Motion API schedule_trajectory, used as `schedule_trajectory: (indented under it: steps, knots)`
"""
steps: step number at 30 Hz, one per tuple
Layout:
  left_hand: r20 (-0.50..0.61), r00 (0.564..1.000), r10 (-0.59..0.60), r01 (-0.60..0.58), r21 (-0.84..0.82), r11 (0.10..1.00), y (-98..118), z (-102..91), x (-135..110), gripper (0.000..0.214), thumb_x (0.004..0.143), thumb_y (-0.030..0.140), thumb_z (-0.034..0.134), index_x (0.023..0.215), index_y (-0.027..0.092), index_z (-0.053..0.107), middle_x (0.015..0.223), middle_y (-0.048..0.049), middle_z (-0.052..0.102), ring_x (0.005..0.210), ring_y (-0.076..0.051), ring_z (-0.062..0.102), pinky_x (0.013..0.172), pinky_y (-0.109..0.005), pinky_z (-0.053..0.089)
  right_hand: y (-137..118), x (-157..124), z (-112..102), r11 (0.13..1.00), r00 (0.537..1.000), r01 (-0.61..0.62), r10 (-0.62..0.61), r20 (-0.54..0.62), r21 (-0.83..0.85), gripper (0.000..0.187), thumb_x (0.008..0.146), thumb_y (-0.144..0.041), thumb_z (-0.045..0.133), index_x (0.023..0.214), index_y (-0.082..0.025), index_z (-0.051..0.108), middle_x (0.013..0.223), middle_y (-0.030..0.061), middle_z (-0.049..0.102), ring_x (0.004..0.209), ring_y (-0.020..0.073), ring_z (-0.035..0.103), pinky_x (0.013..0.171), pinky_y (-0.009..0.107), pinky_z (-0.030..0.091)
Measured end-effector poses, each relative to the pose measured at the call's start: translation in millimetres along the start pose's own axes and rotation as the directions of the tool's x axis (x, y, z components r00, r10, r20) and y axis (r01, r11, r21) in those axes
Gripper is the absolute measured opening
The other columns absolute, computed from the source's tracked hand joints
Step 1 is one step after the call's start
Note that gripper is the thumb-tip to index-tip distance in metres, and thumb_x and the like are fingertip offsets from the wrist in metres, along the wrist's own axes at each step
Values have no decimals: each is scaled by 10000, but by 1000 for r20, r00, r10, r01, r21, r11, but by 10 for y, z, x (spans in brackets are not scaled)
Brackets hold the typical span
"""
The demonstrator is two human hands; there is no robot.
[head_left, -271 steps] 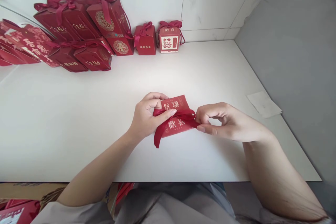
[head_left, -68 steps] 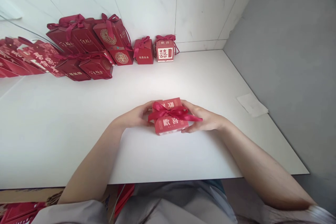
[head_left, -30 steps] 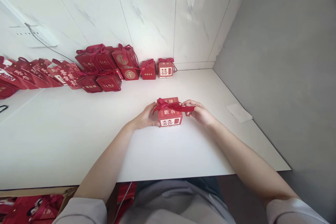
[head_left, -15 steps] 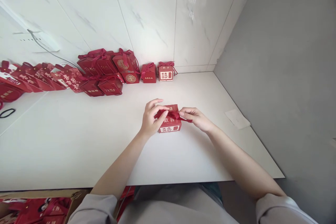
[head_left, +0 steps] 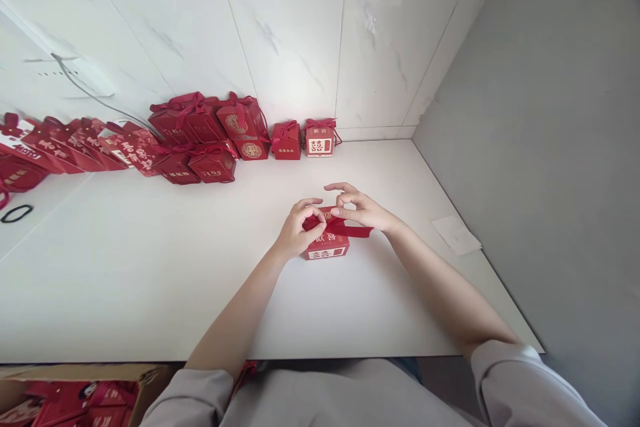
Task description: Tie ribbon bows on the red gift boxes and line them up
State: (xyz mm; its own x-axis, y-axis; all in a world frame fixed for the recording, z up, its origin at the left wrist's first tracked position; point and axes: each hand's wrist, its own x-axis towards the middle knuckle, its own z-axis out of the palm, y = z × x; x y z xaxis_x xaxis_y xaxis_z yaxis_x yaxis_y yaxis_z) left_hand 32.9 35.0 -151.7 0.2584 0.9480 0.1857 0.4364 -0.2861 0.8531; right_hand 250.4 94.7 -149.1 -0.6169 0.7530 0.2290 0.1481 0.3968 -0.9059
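A red gift box point(head_left: 327, 248) with a white printed label stands on the white table in front of me. Across its top lies a red ribbon point(head_left: 354, 231), one tail of it stretching out to the right. My left hand point(head_left: 303, 229) pinches the ribbon between thumb and forefinger at the box's left side. Above the right part of the box, my right hand point(head_left: 361, 208) has thumb and a finger closed on the ribbon near its middle, the forefinger raised. The fingers partly cover the ribbon's knot.
Several finished-looking red boxes with bows point(head_left: 213, 165) line the wall at the back left. Nearer the middle stand two small red boxes point(head_left: 287, 141). A white paper point(head_left: 456, 235) lies at the right edge, a black loop point(head_left: 17, 213) at far left. A carton point(head_left: 150, 380) of red items sits below the table.
My right hand has let go of the ribbon's right tail and moved inward and up to the middle. The left hand keeps its pinch. The whole view has shifted slightly.
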Motion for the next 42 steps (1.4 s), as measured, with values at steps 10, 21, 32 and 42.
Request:
schedule_trajectory:
  steps: [10,21,32,42]
  knots:
    - [-44,996,-72,68,-81,994,4,22,-81,72,847,263,642,904,218,641,1382,-80,521,1325,-273,490,1098,-451,421,171,-65,44,996,989,-52,61,-134,74,306,887,-428,660,1115,-262,541,1355,97,543,1261,255,556,1009,474,480]
    - [-188,903,-387,370,-117,921,19,-202,-364,313,902,538,600,977,235,578,1087,-32,632,1043,-210,587,857,-325,428,279,-726,104,982,995,-101,97,35,156,854,801,-419,794,1514,-363,327,1612,69,316,1494,285,303,1210,514,291]
    - [149,860,-489,511,-254,821,262,-263,-513,482,871,567,627,632,177,475,603,23,452,600,-123,394,588,-261,287,430,-561,506,965,996,-42,60,-61,257,1220,720,-348,869,1604,-341,29,1570,122,317,1461,289,355,1193,476,317]
    - [375,756,-537,535,118,836,565,-427,-684,346,814,520,664,688,200,697,657,-12,599,569,-149,470,517,-263,328,390,-627,501,980,995,-45,61,-75,192,1213,708,-475,865,1602,-339,57,1616,119,277,1490,302,309,1216,478,275]
